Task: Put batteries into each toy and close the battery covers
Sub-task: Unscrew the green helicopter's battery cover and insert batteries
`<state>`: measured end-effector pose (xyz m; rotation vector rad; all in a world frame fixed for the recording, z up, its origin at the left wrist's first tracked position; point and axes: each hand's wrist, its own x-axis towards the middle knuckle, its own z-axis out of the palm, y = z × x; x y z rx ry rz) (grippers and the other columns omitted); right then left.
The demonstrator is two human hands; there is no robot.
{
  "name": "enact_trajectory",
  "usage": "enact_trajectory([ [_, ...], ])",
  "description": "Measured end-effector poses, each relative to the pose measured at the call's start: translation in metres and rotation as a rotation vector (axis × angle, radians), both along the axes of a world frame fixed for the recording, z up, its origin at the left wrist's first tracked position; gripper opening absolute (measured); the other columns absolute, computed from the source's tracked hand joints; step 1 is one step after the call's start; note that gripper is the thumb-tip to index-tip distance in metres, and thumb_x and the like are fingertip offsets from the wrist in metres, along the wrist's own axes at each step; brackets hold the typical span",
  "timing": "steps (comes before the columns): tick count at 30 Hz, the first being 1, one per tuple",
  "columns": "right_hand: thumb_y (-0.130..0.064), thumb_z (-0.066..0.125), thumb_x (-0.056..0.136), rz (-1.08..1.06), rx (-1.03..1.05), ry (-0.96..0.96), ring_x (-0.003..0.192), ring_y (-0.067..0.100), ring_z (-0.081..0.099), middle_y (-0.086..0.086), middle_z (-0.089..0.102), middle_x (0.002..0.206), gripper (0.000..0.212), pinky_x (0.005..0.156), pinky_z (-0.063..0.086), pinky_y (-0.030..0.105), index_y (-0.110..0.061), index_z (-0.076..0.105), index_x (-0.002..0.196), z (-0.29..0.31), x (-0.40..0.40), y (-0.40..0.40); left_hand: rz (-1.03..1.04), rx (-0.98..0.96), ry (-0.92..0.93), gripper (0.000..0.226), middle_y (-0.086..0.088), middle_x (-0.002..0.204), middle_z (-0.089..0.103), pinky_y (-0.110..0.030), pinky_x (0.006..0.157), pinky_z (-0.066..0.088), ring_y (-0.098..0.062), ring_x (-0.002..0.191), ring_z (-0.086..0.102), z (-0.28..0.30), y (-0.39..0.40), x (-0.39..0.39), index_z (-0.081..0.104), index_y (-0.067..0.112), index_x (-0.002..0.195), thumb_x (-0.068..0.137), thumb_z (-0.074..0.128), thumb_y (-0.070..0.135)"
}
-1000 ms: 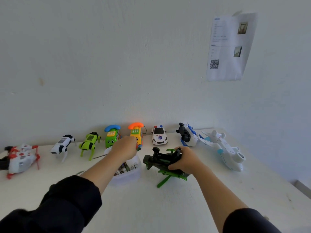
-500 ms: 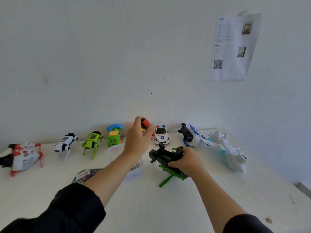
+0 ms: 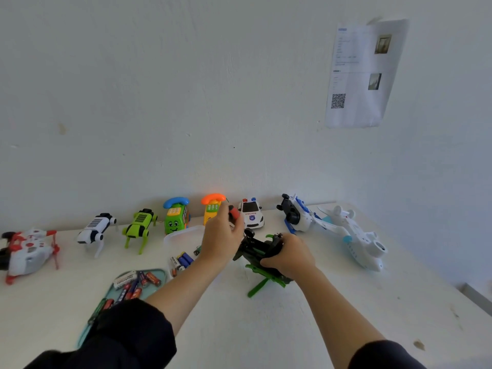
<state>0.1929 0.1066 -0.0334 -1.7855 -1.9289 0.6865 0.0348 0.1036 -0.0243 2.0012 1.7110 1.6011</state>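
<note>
Head view: a matte white worktop meets a rough white wall. Near its middle, the right hand curls its grip round a black and green plastic toy, angular, with thin green legs reaching down to the worktop; the hand hides much of its body, so the battery cover cannot be made out. Just left of it, the left hand is raised, its grip pinching a small tool with a red handle; its tip is hidden behind the fingers.

Behind the left forearm stands a clear plastic tub holding cylindrical batteries, partly covered by the arm. Toward the front left, a teal tray holds more batteries; a dark sleeve cuts off its near end.

Along the back edge stand glossy plastic toys: a red and white one cut by the left frame edge, a white dog, a green dog, a green phone, an orange phone partly behind the left hand, a police car, a blue and white toy, and a white plane near the back right corner.
</note>
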Motion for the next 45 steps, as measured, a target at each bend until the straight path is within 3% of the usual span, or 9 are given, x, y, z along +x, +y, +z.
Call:
enact_trajectory([
  [2, -0.037, 0.076, 0.071, 0.002, 0.007, 0.001, 0.084, 0.011, 0.057, -0.007, 0.055, 0.088, 0.043, 0.067, 0.054, 0.026, -0.024, 0.057, 0.106, -0.001, -0.001, 0.001, 0.014, -0.111, -0.278, 0.011, -0.009, 0.070, 0.066, -0.036, 0.054, 0.055, -0.016, 0.053, 0.065, 0.000, 0.004, -0.009, 0.047, 0.007, 0.085, 0.093, 0.051, 0.013],
  [5, -0.036, 0.077, 0.071, -0.011, -0.004, 0.035, 0.080, 0.010, 0.057, -0.007, 0.054, 0.084, 0.043, 0.068, 0.055, 0.026, -0.021, 0.056, 0.105, -0.001, 0.002, 0.002, 0.040, -0.218, -0.655, 0.009, -0.016, 0.075, 0.066, -0.025, 0.047, 0.052, -0.015, 0.049, 0.064, -0.005, 0.005, -0.026, 0.048, 0.007, 0.087, 0.095, 0.048, 0.010],
  [10, -0.035, 0.078, 0.071, -0.015, -0.026, 0.061, 0.084, 0.011, 0.055, -0.010, 0.049, 0.080, 0.046, 0.078, 0.055, 0.029, -0.022, 0.052, 0.107, 0.000, 0.006, 0.000, -0.021, -0.361, -0.995, 0.017, -0.015, 0.073, 0.064, -0.021, 0.043, 0.050, -0.014, 0.047, 0.064, -0.008, 0.000, -0.035, 0.053, -0.004, 0.101, 0.095, 0.048, 0.011],
  [18, -0.032, 0.079, 0.071, -0.012, -0.019, 0.102, 0.083, 0.011, 0.052, -0.007, 0.050, 0.090, 0.055, 0.072, 0.052, 0.024, -0.018, 0.054, 0.118, 0.004, 0.008, -0.006, -0.110, -0.353, -0.842, 0.009, -0.015, 0.071, 0.065, -0.024, 0.045, 0.052, -0.020, 0.049, 0.064, 0.018, -0.009, 0.000, 0.049, 0.006, 0.084, 0.092, 0.048, 0.008],
  [24, -0.025, 0.078, 0.075, 0.022, -0.016, 0.169, 0.093, 0.012, 0.047, 0.003, 0.054, 0.119, 0.060, 0.075, 0.048, 0.022, -0.017, 0.049, 0.127, 0.002, 0.020, -0.015, -0.047, -0.100, -0.770, 0.013, 0.000, 0.051, 0.057, -0.017, 0.039, 0.038, -0.003, 0.041, 0.048, 0.042, -0.010, -0.003, 0.047, 0.009, 0.074, 0.087, 0.049, 0.005],
  [26, -0.023, 0.077, 0.075, 0.025, -0.006, 0.177, 0.093, 0.012, 0.046, 0.004, 0.054, 0.122, 0.059, 0.081, 0.049, 0.025, -0.015, 0.050, 0.127, 0.001, 0.022, -0.017, -0.055, -0.018, -0.560, 0.014, -0.006, 0.061, 0.054, -0.024, 0.050, 0.042, -0.011, 0.051, 0.048, 0.043, -0.006, -0.006, 0.046, 0.013, 0.074, 0.083, 0.050, 0.003],
  [28, -0.022, 0.077, 0.075, 0.021, 0.002, 0.175, 0.093, 0.013, 0.047, 0.004, 0.055, 0.118, 0.057, 0.086, 0.052, 0.029, -0.015, 0.051, 0.125, 0.000, 0.022, -0.018, -0.078, -0.022, -0.139, 0.015, -0.009, 0.073, 0.056, -0.031, 0.059, 0.041, -0.018, 0.062, 0.047, 0.039, -0.001, -0.006, 0.050, 0.014, 0.077, 0.080, 0.050, 0.000],
  [33, -0.025, 0.078, 0.073, 0.026, 0.026, 0.120, 0.094, 0.012, 0.048, 0.000, 0.056, 0.111, 0.052, 0.086, 0.051, 0.028, -0.017, 0.053, 0.119, -0.001, 0.018, -0.019, -0.134, -0.334, 0.840, 0.025, -0.001, 0.106, 0.054, -0.031, 0.068, 0.043, -0.021, 0.095, 0.054, 0.014, 0.004, 0.006, 0.063, 0.021, 0.110, 0.090, 0.049, 0.017],
  [45, -0.033, 0.078, 0.067, 0.061, 0.093, -0.034, 0.105, 0.017, 0.049, 0.000, 0.057, 0.107, 0.048, 0.088, 0.051, 0.037, -0.020, 0.058, 0.108, -0.006, 0.007, -0.012, -0.152, -0.309, 1.450, 0.021, -0.007, 0.104, 0.050, -0.030, 0.049, 0.024, -0.026, 0.078, 0.049, 0.021, 0.003, 0.016, 0.063, 0.012, 0.108, 0.091, 0.050, 0.009],
])
